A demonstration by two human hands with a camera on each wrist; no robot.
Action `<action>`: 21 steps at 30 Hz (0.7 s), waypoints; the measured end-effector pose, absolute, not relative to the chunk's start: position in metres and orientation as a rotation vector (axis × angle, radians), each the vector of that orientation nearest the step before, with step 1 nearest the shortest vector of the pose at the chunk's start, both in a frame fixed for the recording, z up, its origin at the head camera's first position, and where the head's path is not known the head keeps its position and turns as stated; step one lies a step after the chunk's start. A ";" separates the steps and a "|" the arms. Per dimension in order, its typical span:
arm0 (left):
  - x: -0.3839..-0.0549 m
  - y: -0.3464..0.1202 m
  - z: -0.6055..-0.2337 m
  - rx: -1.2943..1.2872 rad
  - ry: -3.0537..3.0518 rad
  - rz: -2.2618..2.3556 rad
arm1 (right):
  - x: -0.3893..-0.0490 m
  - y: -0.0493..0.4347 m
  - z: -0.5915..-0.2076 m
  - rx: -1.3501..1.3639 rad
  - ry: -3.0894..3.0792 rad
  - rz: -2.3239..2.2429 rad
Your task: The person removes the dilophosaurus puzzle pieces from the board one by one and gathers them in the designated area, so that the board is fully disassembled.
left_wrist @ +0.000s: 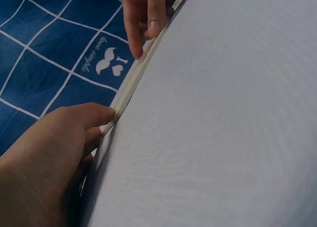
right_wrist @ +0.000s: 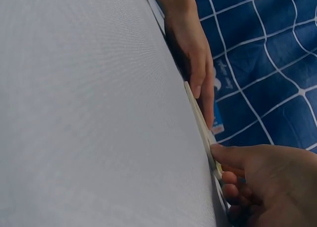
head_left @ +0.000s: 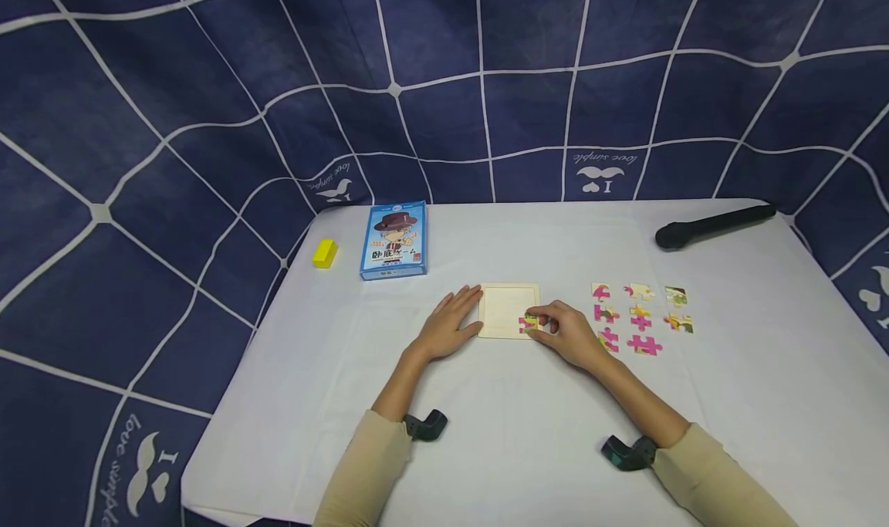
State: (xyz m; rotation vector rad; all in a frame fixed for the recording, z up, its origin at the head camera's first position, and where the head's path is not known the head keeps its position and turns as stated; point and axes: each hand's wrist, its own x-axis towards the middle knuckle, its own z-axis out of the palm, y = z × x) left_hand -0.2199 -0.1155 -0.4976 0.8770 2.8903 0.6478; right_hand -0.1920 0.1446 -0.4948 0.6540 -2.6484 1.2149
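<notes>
A square light-wood puzzle tray (head_left: pixel 501 305) lies at the middle of the white table. My left hand (head_left: pixel 447 325) rests flat at its left side, thumb and fingertips touching the frame. At the tray's lower right corner, my right hand (head_left: pixel 571 334) pinches a pink, yellow and green jigsaw piece (head_left: pixel 526 324) between thumb and fingers. In the right wrist view, the right thumb (right_wrist: pixel 228 155) lies right at the tray's edge. Right of that hand several jigsaw pieces (head_left: pixel 644 346) lie in loose rows, one partly hidden by the hand.
A blue card-game box (head_left: pixel 393 241) lies behind and left of the tray, with a yellow block (head_left: pixel 324 254) beside it. Toward the back right lies a black stick-like object (head_left: pixel 715 227). A dark blue checked curtain (head_left: pixel 444 118) hangs behind the white table (head_left: pixel 528 450).
</notes>
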 end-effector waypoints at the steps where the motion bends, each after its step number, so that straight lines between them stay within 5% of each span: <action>1: -0.220 -0.116 -0.498 0.877 2.888 0.650 | -0.192 0.145 -0.495 0.654 -2.640 1.221; 21: -0.219 -0.115 -0.495 0.890 2.886 0.662 | -0.195 0.145 -0.500 0.699 -2.563 1.299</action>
